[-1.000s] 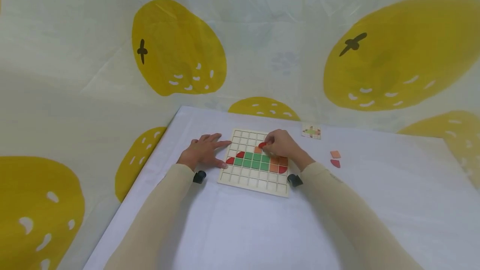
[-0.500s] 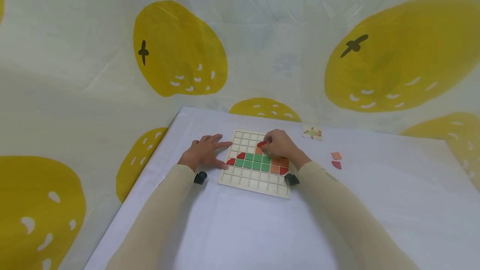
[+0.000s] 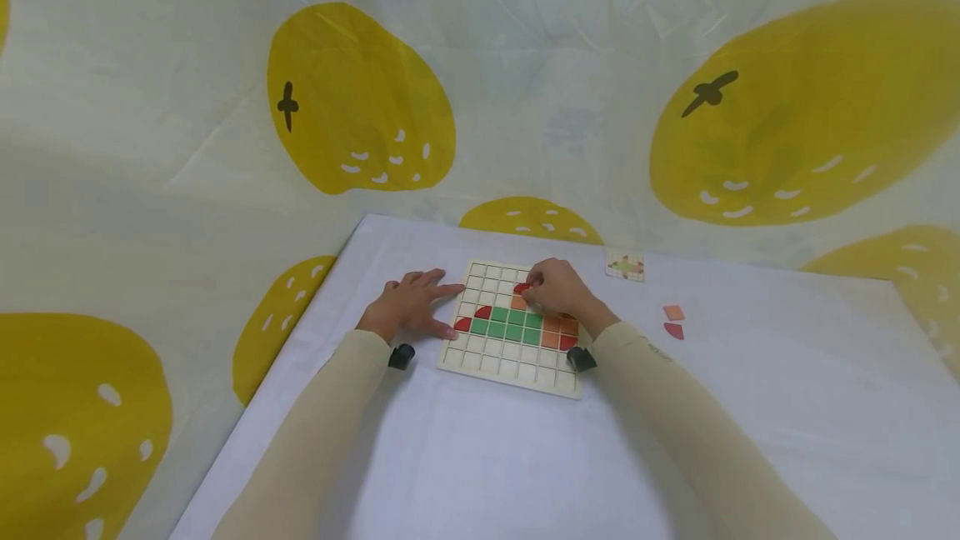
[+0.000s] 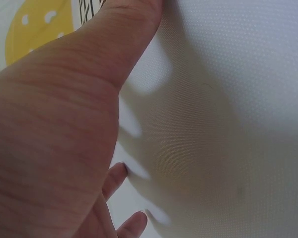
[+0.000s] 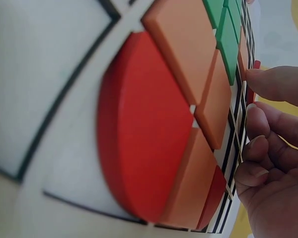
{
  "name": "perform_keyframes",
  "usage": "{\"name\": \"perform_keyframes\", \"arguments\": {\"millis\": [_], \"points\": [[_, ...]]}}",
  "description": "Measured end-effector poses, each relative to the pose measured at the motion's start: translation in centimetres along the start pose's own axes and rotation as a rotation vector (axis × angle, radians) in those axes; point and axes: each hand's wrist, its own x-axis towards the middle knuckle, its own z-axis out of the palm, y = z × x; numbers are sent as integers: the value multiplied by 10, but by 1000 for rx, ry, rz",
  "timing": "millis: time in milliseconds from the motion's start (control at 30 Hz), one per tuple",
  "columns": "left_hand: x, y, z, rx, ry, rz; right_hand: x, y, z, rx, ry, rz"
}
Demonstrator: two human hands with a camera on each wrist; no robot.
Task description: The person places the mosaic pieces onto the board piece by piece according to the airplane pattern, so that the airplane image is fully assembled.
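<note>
A pale wooden grid board (image 3: 495, 362) lies on the table, bearing green tiles (image 3: 507, 322), orange tiles (image 3: 551, 332) and red rounded tiles (image 3: 462, 324). Over its upper right part, my right hand (image 3: 561, 286) pinches a red rounded tile (image 3: 521, 288), just above an orange square on the board. The right wrist view shows a sliver of that red tile (image 5: 257, 64) at the fingertips; most of it is hidden. My left hand (image 3: 407, 303) spreads at the board's left side, index fingertip and thumb touching its edge; its other fingers lie on the tablecloth (image 4: 248, 74).
Right of the board lie a loose orange square tile (image 3: 674, 312) and a red rounded tile (image 3: 673, 331). A small pattern card (image 3: 625, 266) lies near the table's back edge. Behind hangs a white sheet printed with yellow fruit shapes (image 3: 360, 98).
My right hand and wrist have shifted slightly left, and the pinched red tile sits a little lower, close above the orange square. The left hand stays at the board's edge.
</note>
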Motion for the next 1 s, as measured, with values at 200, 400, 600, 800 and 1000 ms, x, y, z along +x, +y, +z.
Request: {"name": "perform_keyframes", "arguments": {"millis": [200, 400, 600, 800, 1000], "points": [[-5, 2, 0, -7, 18, 10, 0, 0, 0, 6, 5, 3], [-7, 2, -1, -3, 25, 11, -2, -2, 1, 19, -7, 5], [-5, 3, -1, -2, 12, 6, -6, 3, -5, 13, 8, -17], [-4, 2, -1, 10, 2, -3, -18, 25, -24, -36, 58, -75], [-4, 2, 0, 22, 14, 7, -36, 57, -52, -56, 83, -58]]}}
